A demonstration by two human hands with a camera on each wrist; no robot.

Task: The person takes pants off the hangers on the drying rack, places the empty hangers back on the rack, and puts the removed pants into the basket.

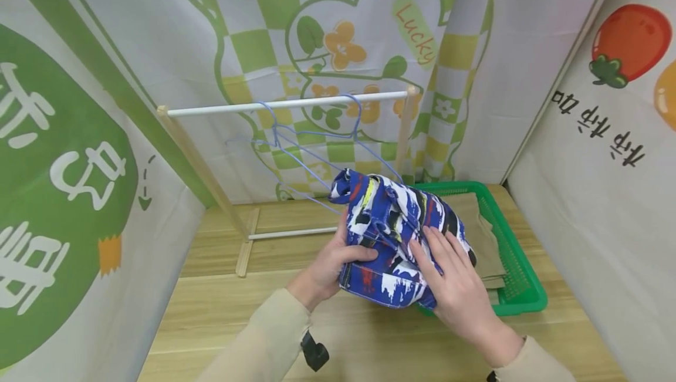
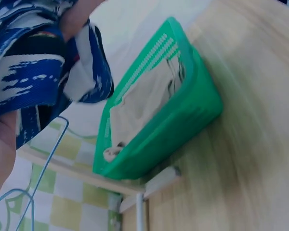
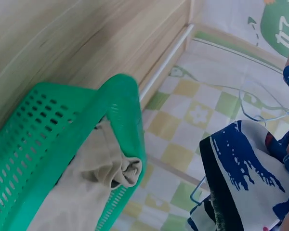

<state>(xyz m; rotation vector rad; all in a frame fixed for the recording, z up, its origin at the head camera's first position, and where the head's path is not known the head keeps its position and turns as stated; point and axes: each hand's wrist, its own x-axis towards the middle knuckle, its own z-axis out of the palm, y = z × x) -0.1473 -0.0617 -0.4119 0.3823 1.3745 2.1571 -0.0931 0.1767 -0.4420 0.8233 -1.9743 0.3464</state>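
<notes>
A bunched, folded garment [image 1: 393,285] printed in blue, white, black and red is held above the table in the head view. My left hand [image 1: 330,262] grips its left side, thumb on top and the other fingers mostly behind the cloth. On its right side lies my right hand [image 1: 456,288], fingers across the top; its thumb is hidden by the fabric. Part of the garment [image 2: 31,79] hangs at upper left in the left wrist view. The right wrist view has a loose panel of the garment [image 3: 250,168] at lower right.
Behind the garment, blue wire hangers [image 1: 303,165] hang on a rack's white rail [image 1: 290,103]. A green basket [image 1: 533,279] with folded beige clothes [image 1: 477,235] stands at right on the wooden table [image 1: 222,311]. Printed fabric walls [image 1: 591,206] enclose the table.
</notes>
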